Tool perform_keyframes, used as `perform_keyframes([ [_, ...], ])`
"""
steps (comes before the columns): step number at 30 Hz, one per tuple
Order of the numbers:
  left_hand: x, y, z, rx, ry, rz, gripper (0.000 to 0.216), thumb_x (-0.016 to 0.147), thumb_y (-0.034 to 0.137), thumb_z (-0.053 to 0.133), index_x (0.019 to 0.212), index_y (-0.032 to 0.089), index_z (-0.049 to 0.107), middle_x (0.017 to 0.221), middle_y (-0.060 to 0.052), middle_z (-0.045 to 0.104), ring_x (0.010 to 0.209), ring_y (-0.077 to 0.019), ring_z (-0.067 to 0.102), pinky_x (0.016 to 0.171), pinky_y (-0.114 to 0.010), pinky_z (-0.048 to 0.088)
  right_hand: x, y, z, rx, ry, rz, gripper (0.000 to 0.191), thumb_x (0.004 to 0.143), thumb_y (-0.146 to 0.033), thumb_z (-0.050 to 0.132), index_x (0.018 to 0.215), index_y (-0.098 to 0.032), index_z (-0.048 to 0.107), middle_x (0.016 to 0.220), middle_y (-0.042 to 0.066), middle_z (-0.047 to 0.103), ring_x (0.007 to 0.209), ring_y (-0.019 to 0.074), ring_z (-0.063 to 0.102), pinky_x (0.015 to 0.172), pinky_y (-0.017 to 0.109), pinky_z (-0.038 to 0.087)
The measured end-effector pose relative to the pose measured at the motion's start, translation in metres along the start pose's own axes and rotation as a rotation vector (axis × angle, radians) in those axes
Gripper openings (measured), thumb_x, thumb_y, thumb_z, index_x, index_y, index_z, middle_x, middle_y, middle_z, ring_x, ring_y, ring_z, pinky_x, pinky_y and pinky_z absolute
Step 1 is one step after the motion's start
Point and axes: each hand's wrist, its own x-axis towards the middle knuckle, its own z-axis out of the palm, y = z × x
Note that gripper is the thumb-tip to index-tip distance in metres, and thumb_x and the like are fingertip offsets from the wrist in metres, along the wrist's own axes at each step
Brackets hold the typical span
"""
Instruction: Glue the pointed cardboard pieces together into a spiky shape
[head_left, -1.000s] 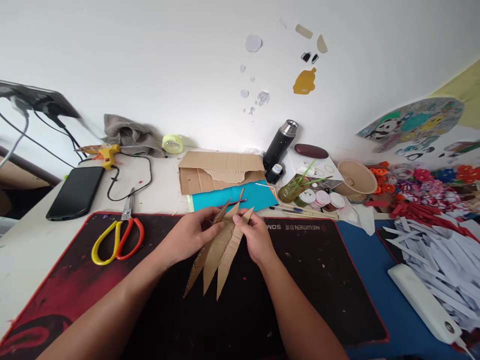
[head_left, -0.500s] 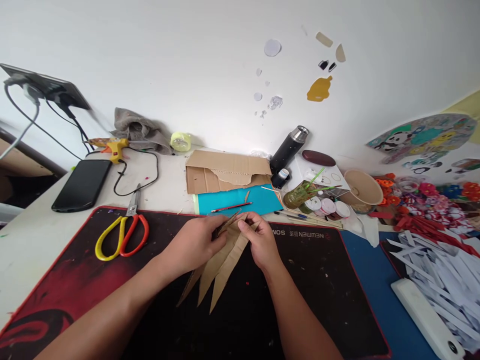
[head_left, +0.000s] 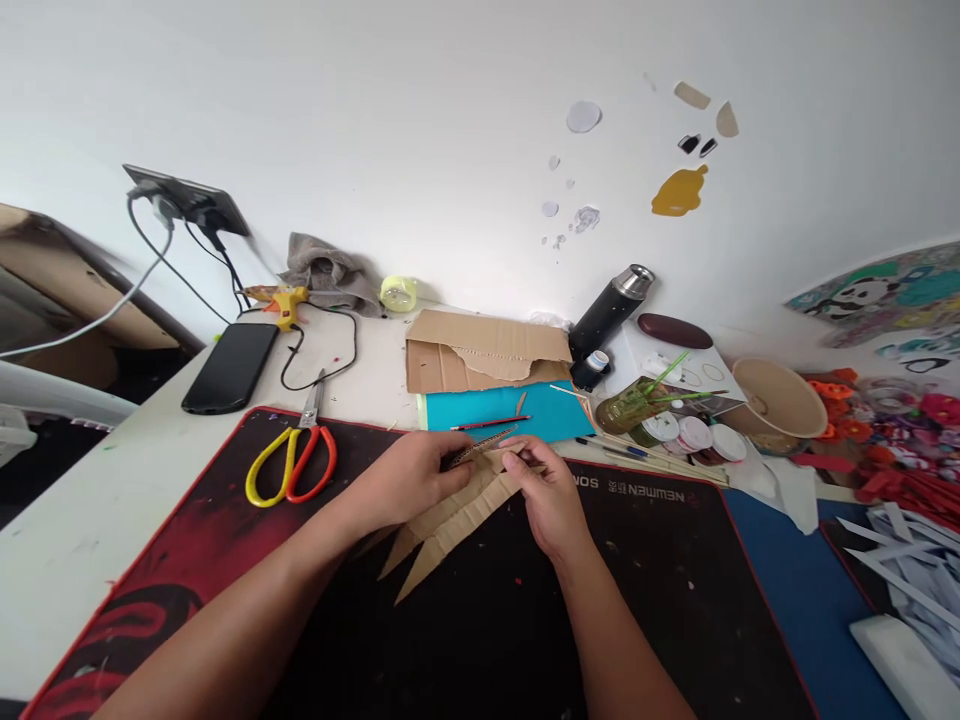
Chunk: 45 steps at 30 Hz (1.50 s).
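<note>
Your left grip [head_left: 431, 478] is closed on the cardboard strips [head_left: 461, 522], thumb on the near side; your right grip [head_left: 555, 495] pinches their upper ends, thumb over fingers. Strips sit between and below both grips, above the mat [head_left: 697, 580], free tips slanting down-left. Two tips clear; a third is mostly hidden below your left grip.

Progress, my read: shaping looks done, visible ends are cut to points. Arranging looks under way: strips overlap, one tilted to show its corrugated edge. Can't tell if any are joined; fingers cover the overlap. Not done: strips aren't set down. Scissors [head_left: 309, 412] lie untouched left of your left grip, glue gun [head_left: 289, 303] beyond them on the bench [head_left: 75, 545]. Torn cardboard [head_left: 495, 335] is past both grips.

Vs half a second ago: strips have swung flatter, tips closer together, third more hidden. Both grips kept hold. View turned left: phone [head_left: 231, 368] is further in frame, white paper strips [head_left: 919, 570] right of your right grip further out.
</note>
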Motion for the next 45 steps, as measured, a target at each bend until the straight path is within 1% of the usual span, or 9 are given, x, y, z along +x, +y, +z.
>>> perform_keyframes([
  [5,-0.001,-0.006,-0.009,-0.111,-0.033,0.007,0.041,0.099,0.055,0.058,0.116,0.022,0.074,0.102,-0.004,0.077,0.090,-0.0231,0.067,0.080,-0.033,0.049,0.001,0.005,-0.001,-0.200,-0.025,-0.005,0.031,0.084,-0.050,0.081,0.097,-0.022,0.079,0.082,0.001,0.064,0.076,0.0187,0.054,0.071,0.030,0.044],
  [10,-0.011,-0.017,-0.031,-0.114,0.178,-0.086,0.054,0.096,0.065,0.060,0.129,0.025,0.071,0.109,-0.004,0.080,0.096,-0.0248,0.071,0.084,-0.033,0.052,0.003,0.008,-0.004,-0.336,0.024,-0.081,0.034,0.087,-0.053,0.076,0.097,-0.021,0.077,0.077,0.001,0.063,0.071,0.0190,0.054,0.068,0.031,0.044],
  [17,-0.022,-0.079,-0.144,0.575,0.653,-0.511,0.038,0.095,0.054,0.054,0.109,0.024,0.073,0.098,-0.005,0.077,0.079,-0.0234,0.063,0.066,-0.031,0.038,0.000,0.007,0.001,-0.476,0.051,-0.173,0.037,0.089,-0.055,0.070,0.097,-0.019,0.075,0.086,0.007,0.073,0.080,0.0242,0.065,0.074,0.034,0.051],
  [20,-0.018,-0.099,-0.188,0.652,0.716,-0.578,0.045,0.094,0.057,0.052,0.107,0.017,0.069,0.094,-0.011,0.069,0.084,-0.0262,0.056,0.066,-0.031,0.027,0.001,0.008,0.001,-0.525,0.089,-0.214,0.042,0.091,-0.057,0.068,0.103,-0.018,0.077,0.095,0.011,0.077,0.088,0.0269,0.069,0.080,0.037,0.054],
  [23,-0.003,-0.111,-0.211,0.694,0.740,-0.604,0.042,0.089,0.059,0.058,0.080,0.018,0.060,0.073,-0.004,0.051,0.082,-0.0240,0.046,0.070,-0.031,0.022,0.005,0.010,-0.005,-0.540,0.200,-0.260,0.050,0.091,-0.060,0.067,0.114,-0.016,0.077,0.104,0.014,0.077,0.093,0.0285,0.071,0.083,0.040,0.056],
  [26,0.016,-0.123,-0.220,0.702,0.733,-0.594,0.051,0.078,0.065,0.067,0.065,0.023,0.042,0.063,0.004,0.027,0.080,-0.0207,0.038,0.074,-0.032,0.020,0.009,0.010,-0.012,-0.506,0.332,-0.297,0.054,0.091,-0.062,0.066,0.116,-0.016,0.077,0.114,0.017,0.077,0.099,0.0298,0.072,0.086,0.042,0.058],
  [30,0.035,-0.140,-0.225,0.696,0.695,-0.597,0.057,0.067,0.065,0.074,0.064,0.023,0.035,0.061,0.006,0.022,0.081,-0.0198,0.037,0.076,-0.033,0.018,0.011,0.010,-0.017,-0.411,0.439,-0.279,0.051,0.090,-0.064,0.067,0.105,-0.017,0.078,0.109,0.016,0.080,0.097,0.0312,0.075,0.087,0.043,0.060],
  [40,0.046,-0.155,-0.229,0.717,0.605,-0.721,0.047,0.072,0.061,0.071,0.075,0.017,0.054,0.083,-0.008,0.064,0.099,-0.0298,0.056,0.079,-0.034,0.027,0.007,0.006,-0.010,-0.404,0.411,-0.232,0.047,0.091,-0.062,0.065,0.094,-0.017,0.079,0.080,0.008,0.076,0.078,0.0258,0.071,0.074,0.036,0.056],
  [45,0.042,-0.149,-0.227,0.746,0.610,-0.774,0.057,0.084,0.066,0.059,0.092,0.010,0.062,0.096,-0.014,0.066,0.099,-0.0299,0.055,0.076,-0.033,0.029,0.005,0.004,-0.008,-0.390,0.387,-0.231,0.045,0.093,-0.060,0.065,0.095,-0.018,0.078,0.077,0.006,0.073,0.074,0.0229,0.067,0.071,0.034,0.053],
])
